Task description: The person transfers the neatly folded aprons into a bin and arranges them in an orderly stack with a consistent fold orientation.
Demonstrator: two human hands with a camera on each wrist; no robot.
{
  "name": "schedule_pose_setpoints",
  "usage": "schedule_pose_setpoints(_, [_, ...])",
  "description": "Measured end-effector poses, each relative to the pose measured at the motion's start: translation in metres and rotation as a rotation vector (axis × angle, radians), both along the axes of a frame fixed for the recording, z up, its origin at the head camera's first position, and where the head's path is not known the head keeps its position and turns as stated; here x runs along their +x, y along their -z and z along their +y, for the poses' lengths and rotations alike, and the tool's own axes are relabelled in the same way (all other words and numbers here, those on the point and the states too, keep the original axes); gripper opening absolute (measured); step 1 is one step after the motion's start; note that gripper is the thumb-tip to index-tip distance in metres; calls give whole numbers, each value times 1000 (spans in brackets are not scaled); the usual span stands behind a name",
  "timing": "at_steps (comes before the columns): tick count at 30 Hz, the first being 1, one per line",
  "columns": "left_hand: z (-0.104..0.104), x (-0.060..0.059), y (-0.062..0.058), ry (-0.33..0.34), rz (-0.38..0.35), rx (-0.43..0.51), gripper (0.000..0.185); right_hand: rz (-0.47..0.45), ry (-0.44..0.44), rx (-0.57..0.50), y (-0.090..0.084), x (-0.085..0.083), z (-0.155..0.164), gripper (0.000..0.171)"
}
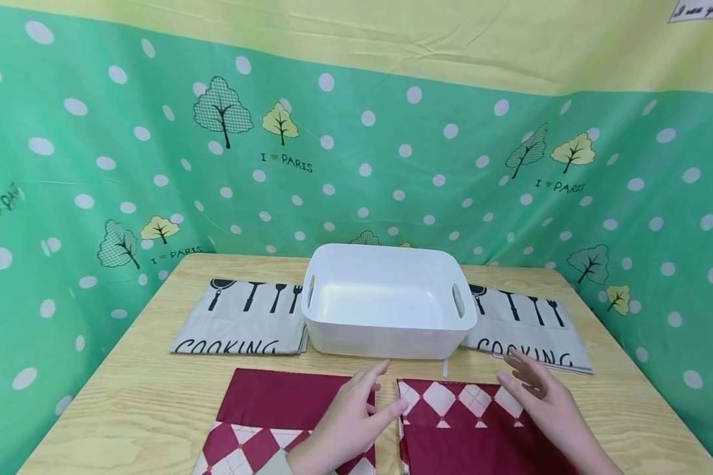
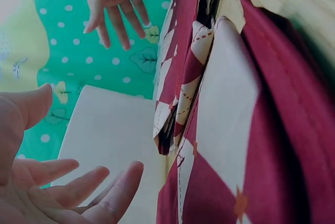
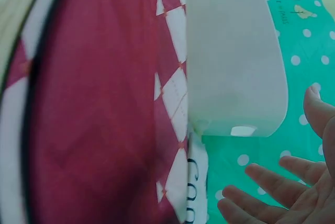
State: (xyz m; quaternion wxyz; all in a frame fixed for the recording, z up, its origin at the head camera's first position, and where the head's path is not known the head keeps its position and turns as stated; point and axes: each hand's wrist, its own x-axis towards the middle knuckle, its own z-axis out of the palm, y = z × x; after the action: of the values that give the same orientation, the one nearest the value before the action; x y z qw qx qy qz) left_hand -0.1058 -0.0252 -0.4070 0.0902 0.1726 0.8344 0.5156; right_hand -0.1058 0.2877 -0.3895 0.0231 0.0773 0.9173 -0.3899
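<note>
I see my left hand [image 1: 347, 415] hovering with fingers spread and loose over the left maroon argyle cloth [image 1: 273, 422], holding nothing; whether it touches the fabric I cannot tell. My right hand [image 1: 541, 396] is likewise relaxed and empty, over the far edge of the right maroon argyle cloth [image 1: 463, 429]. Both folded cloths lie side by side at the near edge of the wooden table [image 1: 136, 409]. Just beyond them stands a white plastic bin [image 1: 386, 300] with handle slots, flanked by two grey "COOKING" cloths, one left [image 1: 243, 316] and one right [image 1: 529, 326].
</note>
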Motion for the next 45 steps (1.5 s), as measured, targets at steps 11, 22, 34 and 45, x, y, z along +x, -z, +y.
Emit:
schedule_pose_setpoints(11, [5, 3, 1, -2, 10, -57, 78, -106, 58, 15, 12, 2, 13, 84])
schedule_pose_setpoints(22, [16, 3, 6, 12, -48, -81, 80, -198, 77, 81, 20, 2, 31, 100])
schedule_pose_setpoints(34, [23, 10, 7, 62, -151, -27, 74, -271, 114, 94, 21, -2, 56, 105])
schedule_pose_setpoints(45, [29, 5, 16, 105, -138, -27, 44, -319, 11, 220, 33, -2, 85, 81])
